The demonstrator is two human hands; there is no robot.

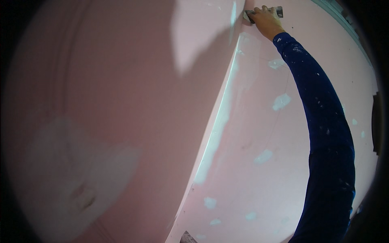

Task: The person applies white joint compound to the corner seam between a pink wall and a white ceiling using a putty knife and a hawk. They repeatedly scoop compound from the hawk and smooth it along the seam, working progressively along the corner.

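High up at the top of the view, my right hand [265,19] is closed around a putty knife [278,11] with a dark, smeared blade. Its left end rests against or very near the pink wall board [255,109], beside the inside corner. From there my right arm, in a blue sleeve [324,113] specked with white, runs down the right side. A pale strip of filler [219,125] follows the corner edge below the hand. Several filler patches [281,101] dot the same board. My left hand is out of view.
On the left, a second pink surface [121,101] meets the board at the slanting corner and carries a large whitish patch [77,174]. The grey corner of a flat object [187,237] pokes in at the bottom edge. A dark object [376,123] stands at the far right rim.
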